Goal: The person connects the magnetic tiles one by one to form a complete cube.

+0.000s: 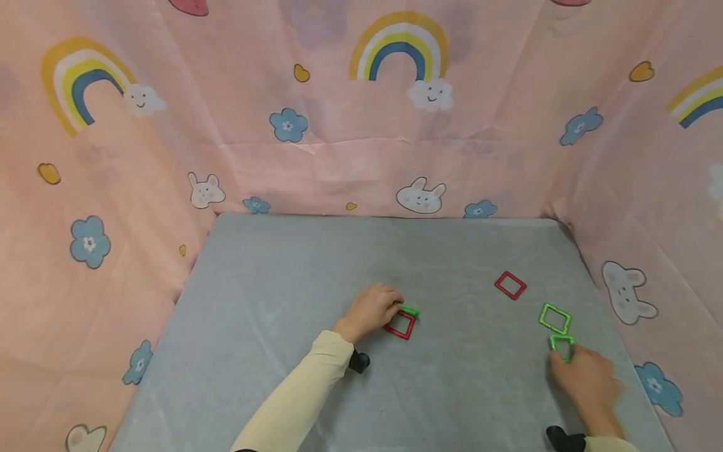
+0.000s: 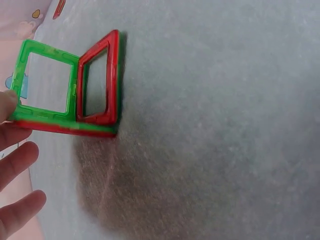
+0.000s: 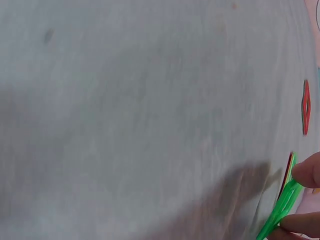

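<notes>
My left hand (image 1: 369, 311) holds a small build of joined square magnetic tiles near the middle of the table. In the left wrist view its thumb and a finger pinch the corner of a green tile (image 2: 50, 50), while the other fingers are spread. Joined to that tile is a red tile (image 2: 113, 75), with a red-and-green edge (image 2: 65, 129) along the bottom. Over at the right, my right hand (image 1: 590, 380) pinches a green square tile (image 1: 562, 337), partly covered by the fingers. Another green tile (image 1: 558, 309) lies just beyond, touching or nearly so.
A red square tile (image 1: 519, 292) lies flat farther back on the right. Grey cloth (image 1: 294, 270) covers the table. Pink patterned fabric (image 1: 350, 150) rises at the back and both sides. Black devices sit at the left wrist (image 1: 359, 361) and right wrist (image 1: 565, 439).
</notes>
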The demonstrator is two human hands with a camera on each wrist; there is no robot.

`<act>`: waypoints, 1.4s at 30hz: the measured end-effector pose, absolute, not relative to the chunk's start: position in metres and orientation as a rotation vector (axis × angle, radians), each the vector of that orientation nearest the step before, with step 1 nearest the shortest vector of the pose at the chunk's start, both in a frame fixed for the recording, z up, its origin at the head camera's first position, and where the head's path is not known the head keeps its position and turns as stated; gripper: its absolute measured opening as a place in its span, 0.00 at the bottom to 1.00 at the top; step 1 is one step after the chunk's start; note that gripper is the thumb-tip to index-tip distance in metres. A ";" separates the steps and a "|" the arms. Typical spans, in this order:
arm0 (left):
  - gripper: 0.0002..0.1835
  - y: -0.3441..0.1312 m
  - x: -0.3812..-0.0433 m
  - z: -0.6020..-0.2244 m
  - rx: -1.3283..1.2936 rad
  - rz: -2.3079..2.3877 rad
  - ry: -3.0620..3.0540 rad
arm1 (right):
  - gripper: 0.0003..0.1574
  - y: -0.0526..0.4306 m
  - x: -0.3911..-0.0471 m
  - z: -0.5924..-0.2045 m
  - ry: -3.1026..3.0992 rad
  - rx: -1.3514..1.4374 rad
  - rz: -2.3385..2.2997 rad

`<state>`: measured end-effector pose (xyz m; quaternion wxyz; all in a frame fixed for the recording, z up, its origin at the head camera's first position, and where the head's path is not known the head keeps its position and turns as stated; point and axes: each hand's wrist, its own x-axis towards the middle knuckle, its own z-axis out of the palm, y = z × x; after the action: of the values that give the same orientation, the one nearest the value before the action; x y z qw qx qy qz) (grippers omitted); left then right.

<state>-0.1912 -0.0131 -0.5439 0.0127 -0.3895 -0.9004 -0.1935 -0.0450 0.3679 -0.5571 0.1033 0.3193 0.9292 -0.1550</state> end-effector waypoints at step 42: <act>0.06 -0.019 -0.188 -0.550 -1.050 -0.731 -2.815 | 0.16 0.213 -0.096 -0.555 2.887 0.386 -0.977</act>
<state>-0.1882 -0.0189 -0.5505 0.0246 -0.3396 -0.9101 -0.2362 -0.0961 0.2131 -0.5548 0.0347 0.1256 0.9392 -0.3177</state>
